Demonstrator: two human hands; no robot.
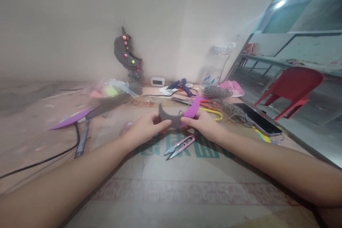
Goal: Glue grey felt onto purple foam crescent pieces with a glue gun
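Between my hands is a crescent shape (173, 118), its left part wrapped in grey yarn and its right tip bare purple. My left hand (149, 125) pinches the grey-wrapped side, thumb on the front. On the other side my right hand (201, 123) grips it where the grey yarn meets the purple, thumb pressed on the front. The fingers behind the crescent are hidden. Just below my hands, pink-handled thread snips (181, 146) lie on the printed cardboard (171, 171) with their blades apart.
Grey yarn (236, 112), red-handled scissors (208, 104), yellow-handled scissors (215, 113) and a phone (259, 119) lie to the right. Behind are a blue glue gun (183, 86), a small white clock (157, 81) and a bottle (216, 66). A decorated grey crescent (121, 51) hangs on the wall.
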